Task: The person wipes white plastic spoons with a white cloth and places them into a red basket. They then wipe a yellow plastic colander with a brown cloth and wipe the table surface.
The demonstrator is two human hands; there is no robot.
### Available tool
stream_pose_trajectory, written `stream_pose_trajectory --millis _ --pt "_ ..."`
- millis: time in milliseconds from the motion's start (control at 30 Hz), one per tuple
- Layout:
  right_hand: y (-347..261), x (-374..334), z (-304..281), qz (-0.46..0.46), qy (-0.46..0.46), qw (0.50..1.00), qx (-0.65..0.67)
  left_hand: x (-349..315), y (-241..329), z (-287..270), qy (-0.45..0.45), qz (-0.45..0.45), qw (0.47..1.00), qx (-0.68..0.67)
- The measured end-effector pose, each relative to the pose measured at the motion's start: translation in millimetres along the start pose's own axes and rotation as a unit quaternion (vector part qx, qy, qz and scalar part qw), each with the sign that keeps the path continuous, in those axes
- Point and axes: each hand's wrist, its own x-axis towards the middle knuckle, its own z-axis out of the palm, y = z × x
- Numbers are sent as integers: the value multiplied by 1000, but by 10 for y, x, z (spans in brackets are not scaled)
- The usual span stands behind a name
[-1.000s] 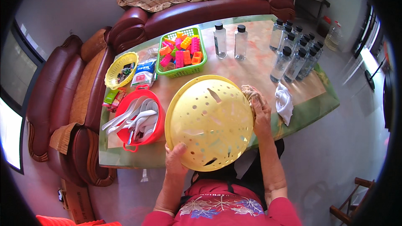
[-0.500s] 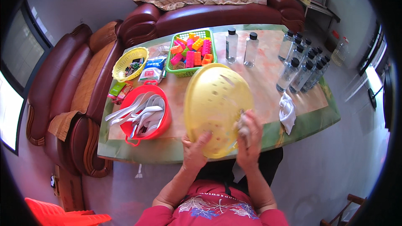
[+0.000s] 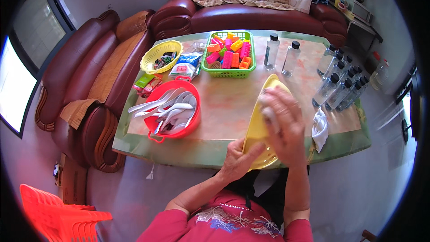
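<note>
A yellow plastic basket (image 3: 255,127) with holes stands tipped on its side above the near edge of the table. My left hand (image 3: 242,157) grips its lower rim, the thumb lying across it. Against the basket's right-hand face, my right hand (image 3: 286,127) presses with curled fingers around a bunched whitish cloth (image 3: 268,115), slightly blurred. Left of the basket is a red bucket (image 3: 195,116) of white spoons (image 3: 177,110). A second white cloth (image 3: 319,131) lies crumpled to the right of my right hand.
A green basket (image 3: 228,72) of toy blocks stands farther back. Left of it are a white-and-blue packet (image 3: 186,65), a yellow basket (image 3: 179,49) with small items, and colourful packets (image 3: 148,84). Several black-capped bottles (image 3: 340,92) crowd the right side; two others (image 3: 271,54) stand apart.
The yellow basket has turned from facing me to nearly edge-on and moved right. My right hand has risen along its face with the cloth; my left hand still holds the rim.
</note>
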Motion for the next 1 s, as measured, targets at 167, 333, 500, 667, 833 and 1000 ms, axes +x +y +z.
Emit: stream_pose_trajectory --millis 167,333,500,667,833,1000 --pt "-246 -201 184 -49 -37 994 -85 110 50 81 90 105 990 11" --pt "-198 -905 431 -25 48 997 -57 319 14 -143 130 80 975 -160" --pt "40 -1266 558 88 257 961 43 236 67 -123 177 90 955 -219" --pt "471 -1193 259 367 279 857 231 59 190 -85 145 78 967 -194" --pt "820 -944 58 415 241 811 335 -169 54 -215 65 102 985 -122" --pt "977 -975 -52 397 266 772 418 -295 -16 -226 -31 152 976 151"
